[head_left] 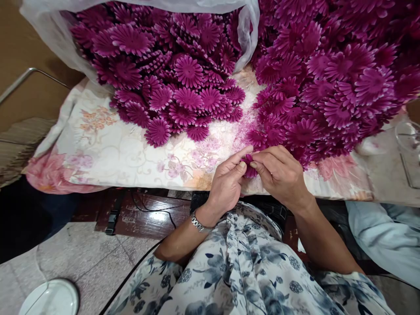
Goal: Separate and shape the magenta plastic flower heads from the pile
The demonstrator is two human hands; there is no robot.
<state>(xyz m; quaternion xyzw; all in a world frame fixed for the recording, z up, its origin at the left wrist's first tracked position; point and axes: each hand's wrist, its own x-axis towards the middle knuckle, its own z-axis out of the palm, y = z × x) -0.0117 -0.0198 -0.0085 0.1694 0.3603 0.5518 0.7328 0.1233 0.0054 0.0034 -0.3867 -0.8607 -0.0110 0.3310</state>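
My left hand (228, 179) and my right hand (278, 173) meet at the near edge of a table covered by a floral cloth (108, 148). Both pinch one small magenta fabric flower piece (249, 168) between thumb and fingers. The left wrist wears a metal watch (199, 223). Just beyond my hands lie two big heaps of magenta daisy-shaped petals: a left heap (173, 74) spilling from a clear plastic bag (244, 30), and a right heap (328, 78).
A white round lid or plate (49, 299) lies on the tiled floor at lower left. A metal chair frame (22, 81) stands at far left. A clear container (408, 140) sits at the right edge. Another person's pale blue sleeve (383, 236) shows at lower right.
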